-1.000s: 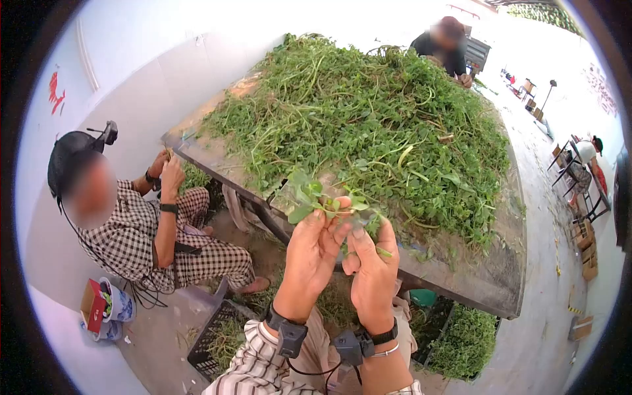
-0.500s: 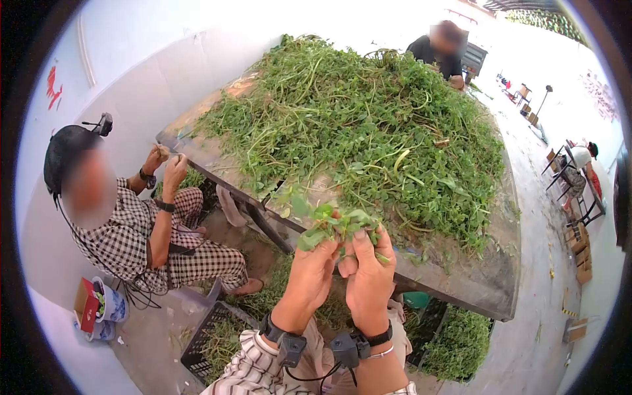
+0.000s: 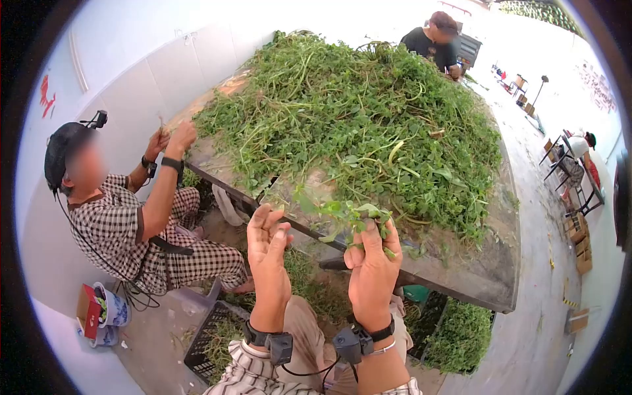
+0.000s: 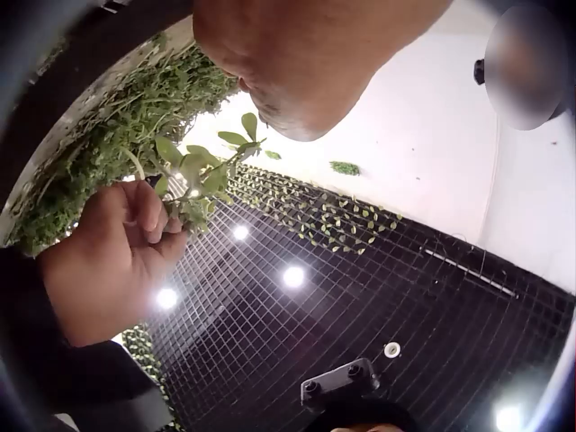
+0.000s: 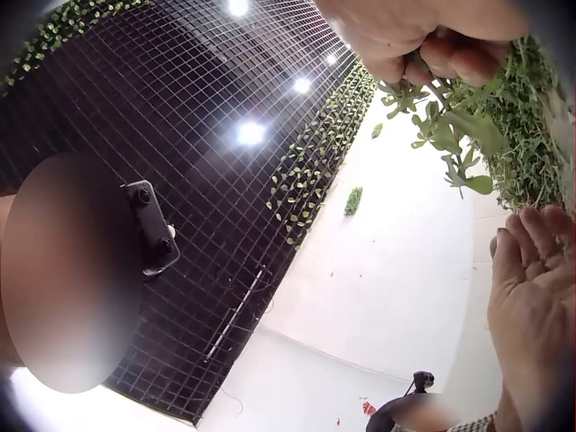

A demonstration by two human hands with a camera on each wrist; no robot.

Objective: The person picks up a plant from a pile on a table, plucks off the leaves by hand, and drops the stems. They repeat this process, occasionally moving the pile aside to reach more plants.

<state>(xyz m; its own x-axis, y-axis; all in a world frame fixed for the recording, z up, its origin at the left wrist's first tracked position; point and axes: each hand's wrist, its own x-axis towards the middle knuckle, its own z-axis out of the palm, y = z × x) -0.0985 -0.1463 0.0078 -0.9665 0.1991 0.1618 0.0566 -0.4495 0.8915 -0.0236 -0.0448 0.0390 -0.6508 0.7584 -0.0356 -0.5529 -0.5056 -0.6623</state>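
Observation:
My right hand (image 3: 373, 273) pinches a leafy green sprig (image 3: 342, 214) in front of the table's near edge. The stems run between thumb and fingers, and the leaves spread out to the left; the left wrist view shows these rounded leaves (image 4: 202, 166) beyond the fingertips. To the left of the sprig, my left hand (image 3: 268, 263) is raised with its palm turned inward and its fingers loosely bent, holding nothing. In the right wrist view this left hand (image 5: 540, 306) is apart from the leaves. A big heap of the same kind of greens (image 3: 368, 125) covers most of the table.
The dark table (image 3: 467, 276) has its edge just past my hands. Below stand a black crate (image 3: 204, 349) with stems and another with greens (image 3: 461, 339). A person in checked clothes (image 3: 125, 224) sits at left; another person (image 3: 434, 43) is at the far side.
Both hands were together at the greens. My left hand has come away to the left and opened, while the right keeps the sprig. The seated person's hands have risen.

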